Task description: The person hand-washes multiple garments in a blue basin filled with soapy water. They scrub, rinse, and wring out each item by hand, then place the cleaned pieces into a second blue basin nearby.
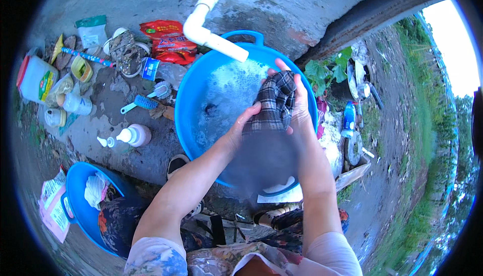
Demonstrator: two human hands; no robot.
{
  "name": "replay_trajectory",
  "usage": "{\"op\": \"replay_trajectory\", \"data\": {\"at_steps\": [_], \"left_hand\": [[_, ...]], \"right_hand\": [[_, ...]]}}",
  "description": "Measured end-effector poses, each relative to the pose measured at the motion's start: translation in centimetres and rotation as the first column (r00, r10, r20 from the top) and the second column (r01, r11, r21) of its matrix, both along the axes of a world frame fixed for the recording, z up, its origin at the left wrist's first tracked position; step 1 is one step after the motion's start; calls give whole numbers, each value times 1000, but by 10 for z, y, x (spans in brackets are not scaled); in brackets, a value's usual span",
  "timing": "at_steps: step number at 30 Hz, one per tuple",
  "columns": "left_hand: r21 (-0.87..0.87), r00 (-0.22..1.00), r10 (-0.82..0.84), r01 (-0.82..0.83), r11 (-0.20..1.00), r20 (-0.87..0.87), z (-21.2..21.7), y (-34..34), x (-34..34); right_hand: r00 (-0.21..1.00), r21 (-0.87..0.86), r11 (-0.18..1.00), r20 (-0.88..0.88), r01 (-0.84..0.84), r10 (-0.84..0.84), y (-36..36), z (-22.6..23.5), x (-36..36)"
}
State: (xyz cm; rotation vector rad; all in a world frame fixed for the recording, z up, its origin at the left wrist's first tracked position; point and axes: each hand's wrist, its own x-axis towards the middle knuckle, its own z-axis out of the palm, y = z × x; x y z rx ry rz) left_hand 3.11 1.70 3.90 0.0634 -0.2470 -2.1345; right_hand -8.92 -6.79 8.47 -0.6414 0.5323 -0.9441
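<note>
A bunched piece of dark plaid cloth (275,100) is held up over the right side of a large blue basin (187,125). From the lower left my left hand (243,121) grips the cloth, its thumb pressed along the edge. On the other side my right hand (298,95) wraps the cloth, fingers curled behind its top. Soapy water with white foam (236,82) fills the basin, and a small dark patch shows in it. A blurred dark smudge covers the lower end of the cloth and the near part of the basin.
A white pipe spout (221,44) juts over the basin from the wall. On the left lie brushes (146,101), a pump bottle (135,135), a red bag (168,39) and several containers. A second blue tub (83,195) stands lower left; a blue bottle (348,120) is at the right.
</note>
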Motion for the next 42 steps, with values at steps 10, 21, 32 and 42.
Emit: {"op": "replay_trajectory", "data": {"at_steps": [10,21,32,42], "left_hand": [[-191,548,115,84,978,829,27,-10,-30],[-69,658,201,-222,973,725,47,-4,-24],[169,786,556,-607,777,270,110,-12,-56],[-701,201,680,340,626,705,84,23,0]], "right_hand": [[68,-406,825,-908,-392,-414,-5,24,-21],[671,-350,930,-717,-110,-190,17,29,-48],[954,306,952,278,21,-111,106,2,-68],[955,249,967,294,-47,-29,61,2,-91]]}}
